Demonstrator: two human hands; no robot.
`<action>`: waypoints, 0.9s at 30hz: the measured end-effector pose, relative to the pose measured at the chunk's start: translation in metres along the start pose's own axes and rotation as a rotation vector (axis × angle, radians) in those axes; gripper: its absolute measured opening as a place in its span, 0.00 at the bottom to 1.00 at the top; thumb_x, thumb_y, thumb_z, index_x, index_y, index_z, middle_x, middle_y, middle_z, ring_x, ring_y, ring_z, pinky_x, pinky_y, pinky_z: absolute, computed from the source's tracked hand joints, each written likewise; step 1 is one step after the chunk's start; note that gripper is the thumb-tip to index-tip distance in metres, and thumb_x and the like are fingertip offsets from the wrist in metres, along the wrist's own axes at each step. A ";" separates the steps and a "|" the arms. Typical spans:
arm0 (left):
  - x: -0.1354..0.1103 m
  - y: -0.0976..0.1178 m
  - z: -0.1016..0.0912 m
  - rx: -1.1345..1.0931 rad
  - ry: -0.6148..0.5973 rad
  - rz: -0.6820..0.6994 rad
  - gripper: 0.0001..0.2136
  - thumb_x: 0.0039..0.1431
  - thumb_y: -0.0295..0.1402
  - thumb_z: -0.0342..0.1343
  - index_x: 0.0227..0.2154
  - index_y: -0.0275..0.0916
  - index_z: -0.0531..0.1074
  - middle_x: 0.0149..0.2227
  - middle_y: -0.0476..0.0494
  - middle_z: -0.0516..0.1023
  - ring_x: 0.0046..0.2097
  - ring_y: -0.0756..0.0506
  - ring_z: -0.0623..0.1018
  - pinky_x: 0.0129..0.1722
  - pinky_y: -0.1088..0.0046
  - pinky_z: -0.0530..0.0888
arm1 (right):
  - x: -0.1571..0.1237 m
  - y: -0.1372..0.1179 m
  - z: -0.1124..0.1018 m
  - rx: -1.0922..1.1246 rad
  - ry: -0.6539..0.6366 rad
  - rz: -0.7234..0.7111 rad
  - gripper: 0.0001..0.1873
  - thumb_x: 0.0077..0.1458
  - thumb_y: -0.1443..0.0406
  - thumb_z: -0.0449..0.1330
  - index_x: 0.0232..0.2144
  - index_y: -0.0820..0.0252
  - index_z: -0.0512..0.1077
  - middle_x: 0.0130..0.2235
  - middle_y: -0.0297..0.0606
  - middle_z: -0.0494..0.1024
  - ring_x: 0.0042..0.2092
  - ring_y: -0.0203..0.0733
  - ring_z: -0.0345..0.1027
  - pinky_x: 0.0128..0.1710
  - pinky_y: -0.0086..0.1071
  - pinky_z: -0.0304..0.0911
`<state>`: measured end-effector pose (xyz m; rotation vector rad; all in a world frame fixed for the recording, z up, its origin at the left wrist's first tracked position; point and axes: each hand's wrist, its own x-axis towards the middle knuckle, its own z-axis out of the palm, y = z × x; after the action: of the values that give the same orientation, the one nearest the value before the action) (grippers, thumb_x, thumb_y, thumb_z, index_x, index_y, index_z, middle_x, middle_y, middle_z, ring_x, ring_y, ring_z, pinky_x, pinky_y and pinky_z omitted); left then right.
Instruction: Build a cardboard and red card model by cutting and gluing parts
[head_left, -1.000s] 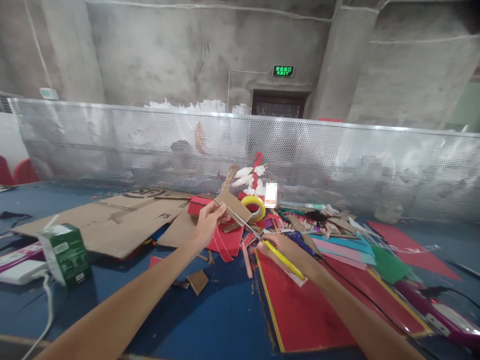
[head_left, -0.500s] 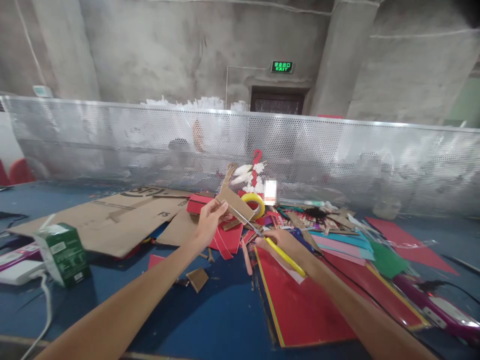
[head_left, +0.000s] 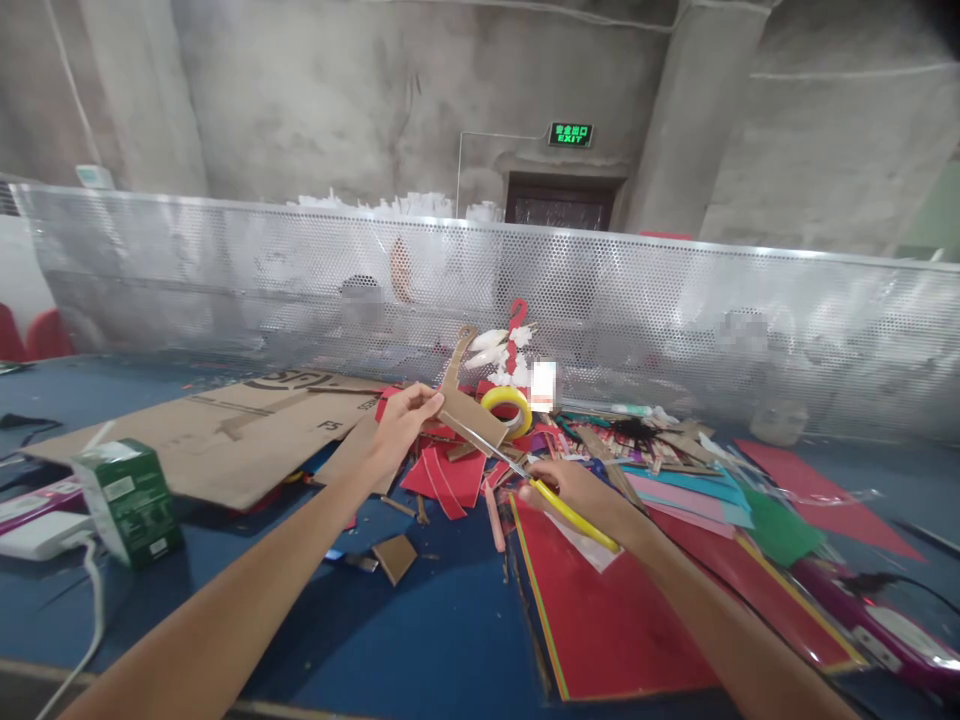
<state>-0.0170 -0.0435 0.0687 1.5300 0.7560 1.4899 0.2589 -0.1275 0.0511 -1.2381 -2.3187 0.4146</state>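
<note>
Fingers and thumb of my left hand (head_left: 405, 420) pinch the left end of a brown cardboard piece (head_left: 469, 412), which has a narrow hooked arm rising from it. My right hand (head_left: 562, 490) is closed around the yellow handles of a pair of scissors (head_left: 574, 515). The blades point up and left and lie along the cardboard's lower edge; whether they are apart is too small to tell. Behind the cardboard are a yellow roll of tape (head_left: 507, 398) and a red hook-topped form with white petal-like pieces (head_left: 501, 350).
A large flat cardboard sheet (head_left: 225, 440) and a green box (head_left: 131, 505) lie left. Red paper sheets (head_left: 615, 630) are under my right forearm. Coloured paper, scraps and a purple device (head_left: 885, 620) fill the right side. A perforated metal screen (head_left: 300, 270) runs along the back.
My left hand has shifted slightly left and up, now at the cardboard's left end. The scissors remain at the cardboard's lower edge. The view has moved a little.
</note>
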 end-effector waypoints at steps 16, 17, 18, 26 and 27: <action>-0.003 -0.003 0.009 -0.024 0.049 -0.036 0.16 0.46 0.44 0.68 0.27 0.37 0.73 0.27 0.48 0.76 0.29 0.47 0.77 0.32 0.71 0.77 | 0.001 -0.009 0.001 0.032 -0.012 0.068 0.26 0.61 0.47 0.53 0.20 0.59 0.61 0.22 0.28 0.57 0.26 0.33 0.50 0.26 0.30 0.44; -0.003 -0.004 0.009 -0.025 0.049 -0.045 0.16 0.46 0.44 0.68 0.27 0.37 0.73 0.26 0.48 0.76 0.29 0.48 0.77 0.31 0.72 0.76 | 0.001 -0.009 0.001 0.028 -0.008 0.061 0.26 0.61 0.47 0.53 0.20 0.59 0.62 0.22 0.28 0.57 0.26 0.33 0.50 0.26 0.30 0.44; -0.003 -0.005 0.009 -0.029 0.049 -0.055 0.16 0.46 0.44 0.68 0.27 0.37 0.73 0.26 0.48 0.75 0.29 0.48 0.76 0.31 0.73 0.76 | 0.001 -0.008 0.001 0.024 -0.005 0.053 0.26 0.61 0.48 0.53 0.20 0.59 0.62 0.22 0.28 0.57 0.26 0.33 0.50 0.27 0.30 0.44; -0.005 -0.011 0.012 -0.032 0.068 -0.070 0.18 0.43 0.47 0.69 0.26 0.38 0.73 0.26 0.49 0.76 0.28 0.47 0.76 0.30 0.72 0.73 | 0.002 0.001 0.000 -0.016 -0.033 0.034 0.26 0.61 0.45 0.52 0.23 0.60 0.64 0.24 0.30 0.63 0.26 0.34 0.54 0.26 0.30 0.45; -0.004 -0.011 0.014 -0.009 0.074 -0.056 0.17 0.44 0.47 0.69 0.26 0.38 0.74 0.26 0.49 0.76 0.28 0.47 0.75 0.30 0.73 0.72 | 0.001 0.001 0.000 -0.015 -0.032 0.025 0.26 0.60 0.45 0.52 0.24 0.60 0.64 0.25 0.31 0.65 0.27 0.35 0.56 0.26 0.30 0.46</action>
<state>-0.0026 -0.0446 0.0579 1.4422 0.8273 1.5131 0.2589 -0.1257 0.0510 -1.2781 -2.3389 0.4297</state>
